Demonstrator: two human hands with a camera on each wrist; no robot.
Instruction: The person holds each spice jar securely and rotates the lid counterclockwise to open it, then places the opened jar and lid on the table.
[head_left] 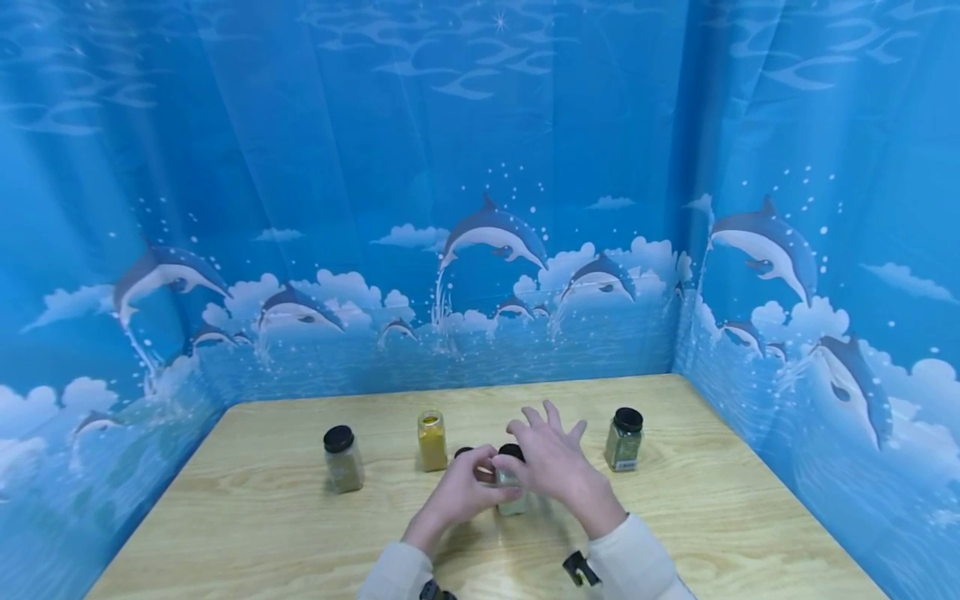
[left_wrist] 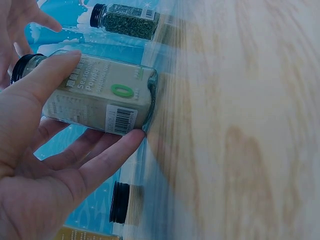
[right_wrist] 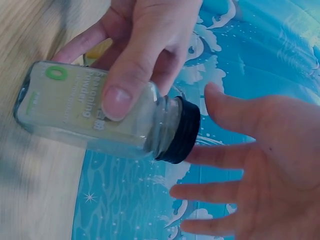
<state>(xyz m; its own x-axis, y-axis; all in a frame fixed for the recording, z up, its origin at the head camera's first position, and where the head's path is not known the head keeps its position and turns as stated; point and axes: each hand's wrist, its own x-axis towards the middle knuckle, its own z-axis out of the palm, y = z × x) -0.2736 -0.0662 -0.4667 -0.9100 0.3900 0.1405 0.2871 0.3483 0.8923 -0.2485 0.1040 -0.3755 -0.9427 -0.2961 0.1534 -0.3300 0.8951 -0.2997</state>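
My left hand (head_left: 457,493) grips a square glass jar (left_wrist: 100,92) of pale seasoning powder, its thumb along the label and fingers under the far side. A black lid (right_wrist: 182,131) sits on the jar's neck. In the right wrist view the jar appears sideways; the head view has it upright just over the table. Around the lid, the right hand (head_left: 557,462) spreads its fingers; whether a fingertip touches the lid I cannot tell. Behind the left hand lies a loose black lid (left_wrist: 119,202), partly hidden in the head view.
A lidless jar of yellow powder (head_left: 432,446) stands beyond the left hand. Farther left is a black-lidded jar of greyish powder (head_left: 345,468). To the right stands a black-lidded jar of green flakes (head_left: 624,442). Dolphin-printed blue curtains (head_left: 480,125) border the wooden table (head_left: 247,517).
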